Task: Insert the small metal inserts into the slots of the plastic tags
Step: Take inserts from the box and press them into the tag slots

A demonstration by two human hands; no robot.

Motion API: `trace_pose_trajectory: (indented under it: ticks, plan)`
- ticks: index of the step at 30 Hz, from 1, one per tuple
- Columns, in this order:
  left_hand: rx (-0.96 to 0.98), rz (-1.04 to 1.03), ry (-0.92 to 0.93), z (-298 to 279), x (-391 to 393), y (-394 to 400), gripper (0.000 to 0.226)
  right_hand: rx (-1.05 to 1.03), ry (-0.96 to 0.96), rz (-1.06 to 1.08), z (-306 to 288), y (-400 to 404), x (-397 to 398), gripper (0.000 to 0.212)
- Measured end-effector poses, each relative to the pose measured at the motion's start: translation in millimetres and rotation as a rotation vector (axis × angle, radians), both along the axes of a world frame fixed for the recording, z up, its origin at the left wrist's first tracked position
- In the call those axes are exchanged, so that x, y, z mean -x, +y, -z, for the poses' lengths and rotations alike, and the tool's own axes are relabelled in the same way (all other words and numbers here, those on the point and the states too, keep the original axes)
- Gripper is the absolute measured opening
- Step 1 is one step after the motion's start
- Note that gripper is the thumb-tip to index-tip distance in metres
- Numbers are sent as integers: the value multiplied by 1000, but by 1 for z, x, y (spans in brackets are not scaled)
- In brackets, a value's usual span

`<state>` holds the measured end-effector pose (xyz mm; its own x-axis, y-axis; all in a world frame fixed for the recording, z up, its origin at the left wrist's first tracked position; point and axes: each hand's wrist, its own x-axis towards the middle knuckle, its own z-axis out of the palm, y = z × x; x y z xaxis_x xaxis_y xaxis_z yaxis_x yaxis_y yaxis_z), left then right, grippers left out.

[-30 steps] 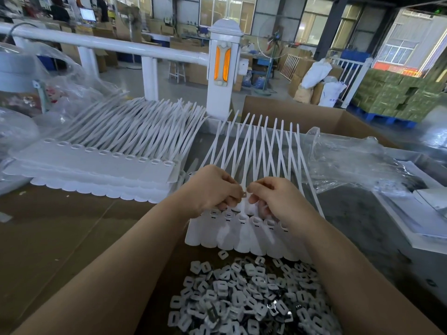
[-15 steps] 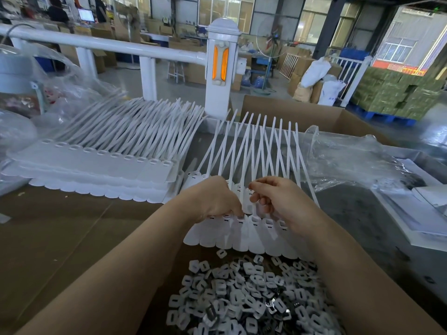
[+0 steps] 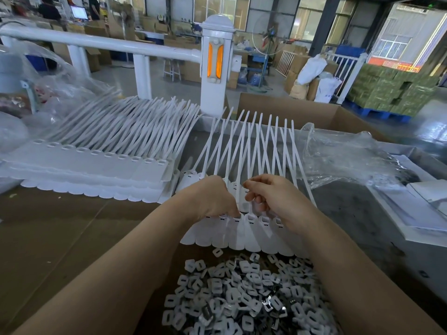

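Sliding down the tag row [image 3: 242,234], left hand [image 3: 212,199] presses; right hand [image 3: 273,197] pinches with curled grip, higher than before.

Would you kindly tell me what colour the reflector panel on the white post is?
Orange, seen in the head view: the reflector panel on the white post.

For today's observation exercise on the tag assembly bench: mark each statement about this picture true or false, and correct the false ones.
1. Both hands are over the fanned row of white tags. True: the left hand and right hand are on it.
2. The pile of small inserts lies beyond the tags, by the railing. False: it lies nearer the person, between the forearms.
3. A larger stack of tags lies left of the worked row. True.
4. The railing post carries a blue reflector. False: it is orange.
5. The right hand lies flat with straight fingers. False: its fingers are curled.
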<state>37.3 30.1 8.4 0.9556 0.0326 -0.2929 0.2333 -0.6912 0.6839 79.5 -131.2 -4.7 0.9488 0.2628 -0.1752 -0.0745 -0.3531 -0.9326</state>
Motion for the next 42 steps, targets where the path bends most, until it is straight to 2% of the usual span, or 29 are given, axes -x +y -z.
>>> trace_pose_trajectory:
  ticks: [7,18,23,27,30,36,40,42]
  plan:
    - [-102,65,-64,-1,3,-2,10,25,-10,-6,1,-1,-1,14]
    - [-102,113,-82,-5,2,2,6,-24,28,-16,1,-2,-3,15]
    - [-193,323,-216,-13,7,2,2,1,26,-20,0,-4,-4,14]
    - [-106,597,-125,-22,17,-7,11,-12,32,-31,-2,-5,-2,13]
    - [-63,720,-76,-23,21,-14,9,15,10,-40,-2,-5,-1,15]
    - [-85,794,6,-18,24,-23,25,26,20,-48,-3,-6,0,16]
    - [-157,785,5,-17,22,-25,14,22,22,-50,-2,-6,-1,16]
    - [-175,779,12,-15,21,-25,16,17,20,-51,-1,-6,-1,16]
